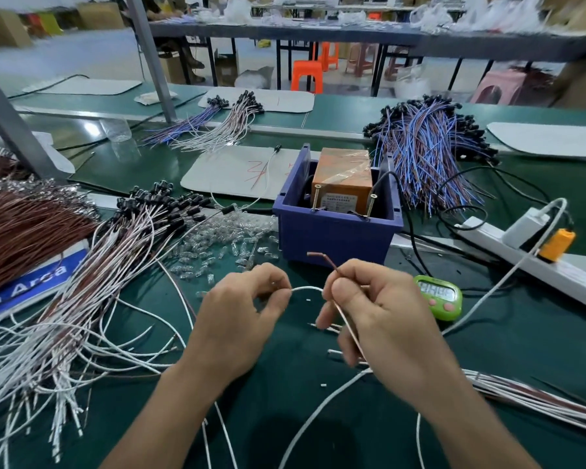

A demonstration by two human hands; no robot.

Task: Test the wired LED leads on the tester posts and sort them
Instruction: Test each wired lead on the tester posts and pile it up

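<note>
White and brown lead wires [307,288], light and limp: my left hand [241,311] and right hand [381,319] each pinch one, grip clamped near the ends, where I judge control best.

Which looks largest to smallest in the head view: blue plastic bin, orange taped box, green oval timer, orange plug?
blue plastic bin
orange taped box
green oval timer
orange plug
The timer lies nearer the camera, so its true rank is unsure.

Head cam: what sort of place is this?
Probably an electronics assembly factory line. A green bench heaped with wired LED leads, an orange tester with two screw posts in a blue bin, more benches and orange stools behind.
</note>
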